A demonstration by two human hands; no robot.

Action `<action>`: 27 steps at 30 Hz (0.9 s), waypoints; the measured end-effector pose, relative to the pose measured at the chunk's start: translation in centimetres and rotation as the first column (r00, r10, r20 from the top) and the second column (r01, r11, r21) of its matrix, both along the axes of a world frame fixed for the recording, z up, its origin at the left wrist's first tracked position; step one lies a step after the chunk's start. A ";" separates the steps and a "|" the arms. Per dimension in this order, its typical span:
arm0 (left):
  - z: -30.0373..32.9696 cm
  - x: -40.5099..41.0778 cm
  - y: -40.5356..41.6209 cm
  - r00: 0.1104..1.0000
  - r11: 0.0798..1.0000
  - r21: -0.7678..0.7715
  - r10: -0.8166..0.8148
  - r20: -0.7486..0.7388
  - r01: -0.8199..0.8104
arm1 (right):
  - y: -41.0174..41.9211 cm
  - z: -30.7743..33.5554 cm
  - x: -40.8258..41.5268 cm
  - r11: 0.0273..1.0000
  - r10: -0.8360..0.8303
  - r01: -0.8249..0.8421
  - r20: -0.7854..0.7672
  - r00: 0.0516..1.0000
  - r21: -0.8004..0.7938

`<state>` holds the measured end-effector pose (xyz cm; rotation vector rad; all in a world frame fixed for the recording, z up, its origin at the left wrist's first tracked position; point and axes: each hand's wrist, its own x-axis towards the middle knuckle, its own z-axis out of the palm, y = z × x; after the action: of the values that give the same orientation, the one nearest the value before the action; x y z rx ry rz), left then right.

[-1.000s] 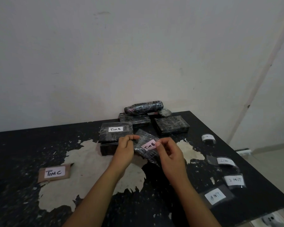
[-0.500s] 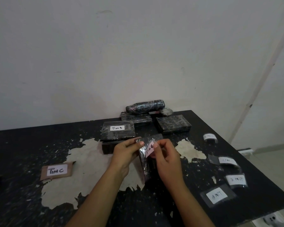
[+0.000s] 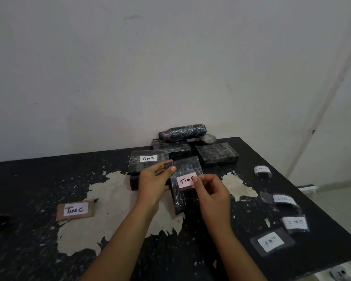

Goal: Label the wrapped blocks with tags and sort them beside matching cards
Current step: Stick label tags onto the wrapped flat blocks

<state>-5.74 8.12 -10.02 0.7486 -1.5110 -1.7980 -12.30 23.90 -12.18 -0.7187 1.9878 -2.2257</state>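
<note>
A dark counter (image 3: 49,250) with large patches of worn-off surface is seen against a pale wall (image 3: 130,67). At its far edge a group of wrapped blocks is gathered: a roll-shaped bundle (image 3: 182,132) lies on top of a flat block (image 3: 171,148), with another flat block (image 3: 216,156) to the right, apart from it. A block already tagged "TIM B" (image 3: 148,162) rests on a darker block just behind the hands.

Above the counter's middle, a wrapped block (image 3: 185,183) is held tilted toward the camera. Its upper left corner is pinched by the left hand (image 3: 153,183) between thumb and curled fingers. The right hand (image 3: 213,196) is set at the right edge of a pink tag (image 3: 186,181) reading "TIM", the last letter being hidden; the fingers are curled, and the thumb and forefinger appear to pinch or press the tag's edge, though which cannot be told.

A brown card marked "TIM C" (image 3: 75,209) lies flat at the left, well apart from the hands. Loose tags (image 3: 272,242) are scattered along the right side.

The labelling step is judged to be in hand: the tag is being fixed to this block. Next, the tag would need smoothing down, and the block would have to be set beside its matching group, probably near the "TIM B" block if the hidden letter is indeed B.
</note>
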 end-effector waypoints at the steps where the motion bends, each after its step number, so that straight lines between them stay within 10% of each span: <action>1: 0.0 0.2 -0.2 1.000 1.000 -0.006 -0.002 0.004 0.002 | 0.1 0.1 -0.2 1.000 -0.007 0.007 0.000 1.000 0.016; 27: 2.0 1.6 0.0 0.999 0.999 -0.045 -0.020 0.030 0.021 | 1.0 0.9 -0.8 0.979 -0.026 0.062 -0.180 0.983 0.196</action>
<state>-4.16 8.12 -8.06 0.7430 -1.5785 -1.7689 -13.10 24.92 -11.31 -0.8820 2.2906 -2.0061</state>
